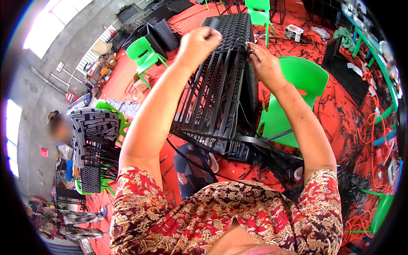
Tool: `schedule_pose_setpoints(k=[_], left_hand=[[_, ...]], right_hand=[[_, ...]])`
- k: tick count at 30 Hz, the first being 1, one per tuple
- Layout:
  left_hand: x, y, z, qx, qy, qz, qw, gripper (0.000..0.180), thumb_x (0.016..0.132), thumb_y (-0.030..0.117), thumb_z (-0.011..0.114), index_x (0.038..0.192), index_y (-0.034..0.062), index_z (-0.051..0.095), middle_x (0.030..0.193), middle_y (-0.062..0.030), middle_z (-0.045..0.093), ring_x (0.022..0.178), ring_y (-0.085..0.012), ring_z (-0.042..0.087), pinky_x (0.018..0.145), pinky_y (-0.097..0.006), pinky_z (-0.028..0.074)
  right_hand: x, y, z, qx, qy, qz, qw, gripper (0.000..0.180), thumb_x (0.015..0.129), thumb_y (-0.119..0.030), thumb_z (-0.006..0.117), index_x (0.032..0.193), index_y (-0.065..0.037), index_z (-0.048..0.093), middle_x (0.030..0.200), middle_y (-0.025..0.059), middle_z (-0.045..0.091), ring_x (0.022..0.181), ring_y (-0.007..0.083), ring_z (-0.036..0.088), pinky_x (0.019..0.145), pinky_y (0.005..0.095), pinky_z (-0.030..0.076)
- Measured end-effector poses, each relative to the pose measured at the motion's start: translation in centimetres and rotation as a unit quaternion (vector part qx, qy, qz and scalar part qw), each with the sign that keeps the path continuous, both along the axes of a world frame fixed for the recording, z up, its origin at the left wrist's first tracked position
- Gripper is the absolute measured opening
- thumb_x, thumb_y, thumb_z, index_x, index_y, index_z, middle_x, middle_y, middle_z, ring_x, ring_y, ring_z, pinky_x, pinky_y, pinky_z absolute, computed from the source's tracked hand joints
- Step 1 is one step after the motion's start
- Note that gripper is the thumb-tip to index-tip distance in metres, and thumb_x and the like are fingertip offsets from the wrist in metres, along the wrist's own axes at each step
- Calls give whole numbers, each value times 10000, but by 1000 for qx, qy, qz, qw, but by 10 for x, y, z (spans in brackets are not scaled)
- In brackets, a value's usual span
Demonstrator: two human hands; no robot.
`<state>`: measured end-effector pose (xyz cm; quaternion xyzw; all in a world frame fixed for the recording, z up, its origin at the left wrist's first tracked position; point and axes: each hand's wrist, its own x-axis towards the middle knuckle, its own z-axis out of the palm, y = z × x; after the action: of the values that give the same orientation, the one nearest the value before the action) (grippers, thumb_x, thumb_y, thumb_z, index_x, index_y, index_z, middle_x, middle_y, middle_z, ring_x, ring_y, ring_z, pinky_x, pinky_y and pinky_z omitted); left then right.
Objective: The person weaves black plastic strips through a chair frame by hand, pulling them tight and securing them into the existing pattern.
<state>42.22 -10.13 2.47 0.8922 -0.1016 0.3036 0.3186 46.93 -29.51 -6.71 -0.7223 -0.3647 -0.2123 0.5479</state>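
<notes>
A black woven rattan-style furniture piece (212, 97) stands before me, its top end closely woven and bare black strips running lengthwise below. Over the woven end, my left hand (199, 46) is closed in a fist around a short dark grey flat piece (213, 24), which sticks up past the fingers and looks blurred. At the right edge of the weave, my right hand (267, 67) has thumb and finger pinched together against the corner; what lies between them is too small to make out. Loose black strips (272, 163) trail from the lower end.
Green plastic chairs (293, 97) stand right of the piece and farther off. Strip scraps litter the red floor (170, 178). At left a person in a striped top (95, 123) sits with another woven piece. Orange cords (365, 140) run beside a green-framed bench (374, 51).
</notes>
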Motion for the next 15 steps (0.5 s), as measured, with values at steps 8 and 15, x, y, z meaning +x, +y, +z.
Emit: schedule_pose_setpoints(k=[8, 15], left_hand=[[-39, 130, -15, -106, 120, 108, 981, 238, 808, 275, 603, 873, 50, 642, 558, 55, 473, 426, -32, 375, 377, -216, 273], [-48, 131, -67, -197, 161, -9, 967, 328, 889, 268, 478, 1077, 19, 578, 795, -29, 599, 647, -72, 526, 568, -211, 425]], right_hand=[[1, 0, 13, -144, -81, -36, 986, 323, 851, -44, 483, 1173, -24, 483, 1077, 172, 560, 988, 308, 549, 849, 338, 446], [10, 0, 26, -255, -192, -49, 946, 340, 835, -10, 417, 1172, 13, 456, 972, 203, 555, 904, 338, 547, 787, 379, 450]])
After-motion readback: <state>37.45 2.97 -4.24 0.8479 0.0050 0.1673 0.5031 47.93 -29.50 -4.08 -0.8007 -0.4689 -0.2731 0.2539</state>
